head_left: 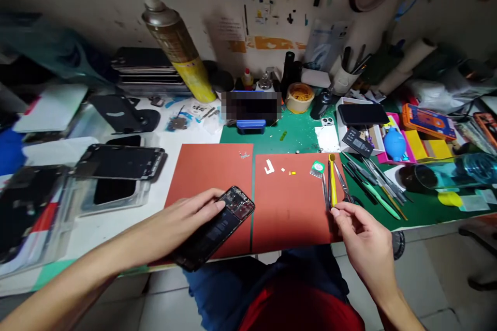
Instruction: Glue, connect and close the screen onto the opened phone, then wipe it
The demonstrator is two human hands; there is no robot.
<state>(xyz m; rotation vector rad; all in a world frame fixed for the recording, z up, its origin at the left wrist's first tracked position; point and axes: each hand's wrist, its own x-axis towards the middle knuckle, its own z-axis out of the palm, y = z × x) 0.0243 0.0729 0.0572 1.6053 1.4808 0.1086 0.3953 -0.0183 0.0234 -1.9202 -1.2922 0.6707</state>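
An opened phone (pixel 217 230), its battery and circuit board showing, lies tilted over the left red mat (pixel 194 165) and the table's front edge. My left hand (pixel 204 209) grips it by its upper left side, thumb on top. At the right edge of the other red mat (pixel 287 217), my right hand (pixel 361 232) pinches the lower end of a yellow tool (pixel 333 181). Metal tweezers (pixel 325 191) lie beside that tool. Small white pieces (pixel 269 166), a yellow bit (pixel 293 172) and a green-and-white packet (pixel 317 167) rest on the right mat.
A phone in a blue holder (pixel 251 108) stands behind the mats. Further phones (pixel 120 161) and a black stand (pixel 122 114) are at left, with a spray can (pixel 178 51) behind. Several tools (pixel 373 186), a blue blower (pixel 395 144) and a bottle (pixel 446 173) are at right.
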